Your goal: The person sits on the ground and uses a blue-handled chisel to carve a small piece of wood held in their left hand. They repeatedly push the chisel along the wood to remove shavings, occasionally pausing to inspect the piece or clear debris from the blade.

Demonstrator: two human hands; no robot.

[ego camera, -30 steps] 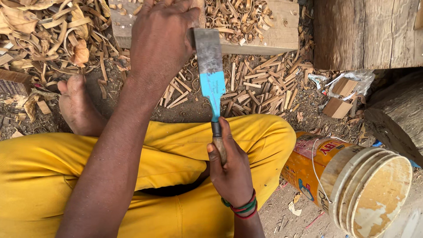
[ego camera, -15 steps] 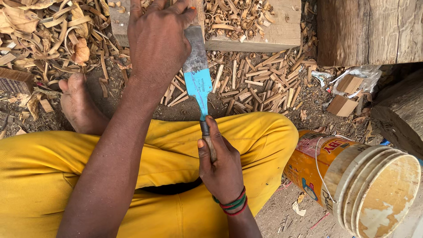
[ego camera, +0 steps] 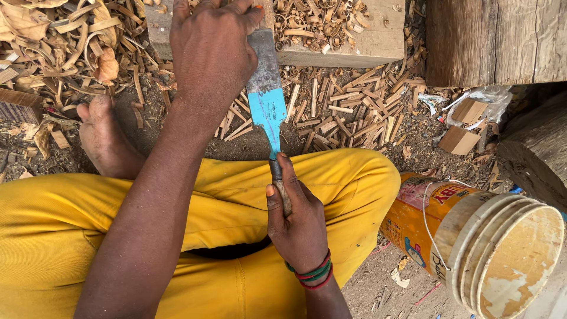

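Chisel (ego camera: 267, 103), blue-painted blade: right hand (ego camera: 298, 224) closed on its handle; left hand (ego camera: 212, 50) pressing blade onto wooden block (ego camera: 378, 44) (shavings (ego camera: 319, 23) piled there, so carving under way; finish unclear); bucket (ego camera: 490, 242) beside knee.

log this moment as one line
left hand: presses chisel blade on wooden block | right hand: grips chisel handle | ground: wood chips
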